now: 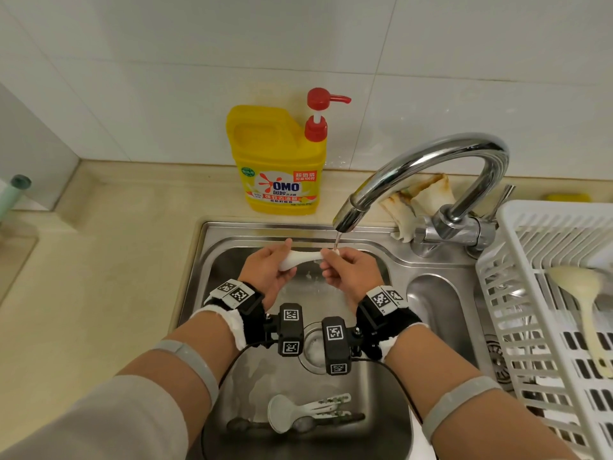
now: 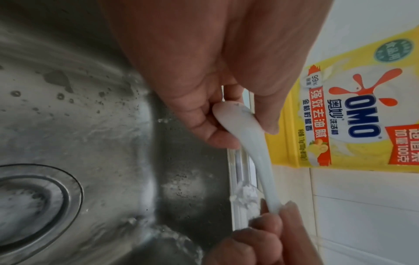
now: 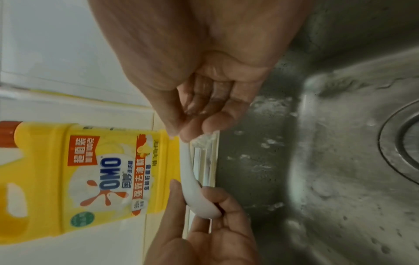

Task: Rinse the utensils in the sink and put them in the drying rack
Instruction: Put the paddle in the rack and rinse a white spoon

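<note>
A white ceramic spoon (image 1: pixel 303 258) (image 2: pixel 251 143) (image 3: pixel 192 188) is held level over the steel sink (image 1: pixel 431 260) under the running faucet (image 1: pixel 431 161). My left hand (image 1: pixel 277 265) (image 2: pixel 217 114) grips its bowl end. My right hand (image 1: pixel 335 263) (image 3: pixel 192 125) pinches the handle tip, right where the water stream lands. Several more utensils (image 1: pixel 308 415), white spoons and dark metal ones, lie at the near end of the sink floor. The white drying rack (image 1: pixel 530 293) stands on the right with a cream ladle (image 1: pixel 583 307) in it.
A yellow dish soap bottle (image 1: pixel 280 161) (image 2: pixel 340 107) (image 3: pixel 90 175) with a red pump stands on the counter behind the sink. A crumpled rag (image 1: pixel 418 197) lies behind the faucet base. The sink drain (image 1: pixel 315 350) sits between my wrists.
</note>
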Demonstrator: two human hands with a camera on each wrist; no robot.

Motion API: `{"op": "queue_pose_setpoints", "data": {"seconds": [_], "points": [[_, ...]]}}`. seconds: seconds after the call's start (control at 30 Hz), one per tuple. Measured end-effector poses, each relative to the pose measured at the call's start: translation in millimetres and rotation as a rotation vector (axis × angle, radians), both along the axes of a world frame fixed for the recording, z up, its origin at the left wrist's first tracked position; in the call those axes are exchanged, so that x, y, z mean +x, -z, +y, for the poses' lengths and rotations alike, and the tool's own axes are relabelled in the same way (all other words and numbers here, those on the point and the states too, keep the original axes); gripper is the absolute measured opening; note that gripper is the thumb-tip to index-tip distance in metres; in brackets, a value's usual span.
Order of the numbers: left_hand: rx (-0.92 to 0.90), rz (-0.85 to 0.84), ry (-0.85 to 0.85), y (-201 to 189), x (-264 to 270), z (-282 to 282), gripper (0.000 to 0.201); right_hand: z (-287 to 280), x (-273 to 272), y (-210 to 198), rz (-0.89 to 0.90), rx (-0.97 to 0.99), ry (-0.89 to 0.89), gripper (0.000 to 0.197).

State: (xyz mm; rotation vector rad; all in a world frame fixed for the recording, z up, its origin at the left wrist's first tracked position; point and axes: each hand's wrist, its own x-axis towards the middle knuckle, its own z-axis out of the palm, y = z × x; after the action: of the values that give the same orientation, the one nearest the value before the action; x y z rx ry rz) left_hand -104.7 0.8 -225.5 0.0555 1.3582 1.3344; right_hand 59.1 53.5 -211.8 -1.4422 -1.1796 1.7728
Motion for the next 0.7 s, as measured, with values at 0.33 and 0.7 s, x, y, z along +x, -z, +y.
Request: {"op": "queue_pose_setpoints", "data": {"seconds": [0.33, 0.7], "points": [[0.088, -0.138, 0.003, -5, 14, 3, 0.039, 10, 16, 0, 0.062, -0.037, 0.138, 0.036], [0.132, -0.227, 0.113, -12, 38, 15, 0.029, 13, 51, 1, -0.248, 0.037, 0.165, 0.024]]}}
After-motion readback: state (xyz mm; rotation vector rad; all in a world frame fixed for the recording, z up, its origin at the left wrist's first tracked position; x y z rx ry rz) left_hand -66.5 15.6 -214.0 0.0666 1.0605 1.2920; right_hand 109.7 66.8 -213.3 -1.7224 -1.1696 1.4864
